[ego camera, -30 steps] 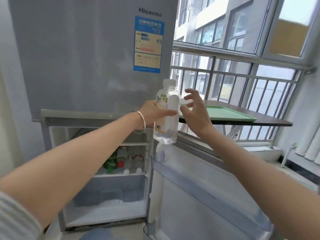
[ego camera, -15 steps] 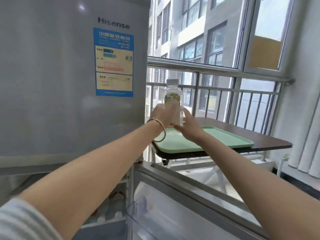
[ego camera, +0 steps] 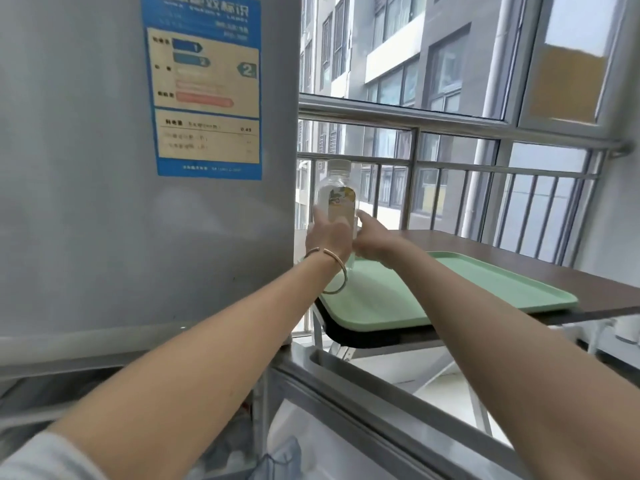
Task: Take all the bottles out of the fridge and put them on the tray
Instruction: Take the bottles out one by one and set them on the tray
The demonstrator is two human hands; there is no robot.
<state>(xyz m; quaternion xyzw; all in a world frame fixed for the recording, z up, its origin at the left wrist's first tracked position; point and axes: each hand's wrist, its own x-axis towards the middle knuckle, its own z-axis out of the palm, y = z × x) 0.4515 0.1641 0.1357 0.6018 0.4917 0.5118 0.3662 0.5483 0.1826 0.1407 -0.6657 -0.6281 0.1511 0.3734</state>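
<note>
A clear plastic bottle (ego camera: pixel 336 195) with a white cap and a yellow label stands upright over the far left corner of the green tray (ego camera: pixel 491 289). My left hand (ego camera: pixel 329 235) wraps around its lower half from the left. My right hand (ego camera: pixel 372 239) presses against its right side, fingers on the bottle. The hands hide the bottle's base, so I cannot tell whether it touches the tray. The grey fridge (ego camera: pixel 104 185) fills the left, its lower compartment open below.
The tray lies on a dark brown folding table (ego camera: pixel 571 278) beside the fridge. The open fridge door (ego camera: pixel 363 410) juts out below my arms. A metal window railing (ego camera: pixel 450 164) runs behind the table.
Both hands carried the bottle up and away from the open fridge, to the far left corner of the tray. My view rose, and the fridge shelves dropped out of sight.
</note>
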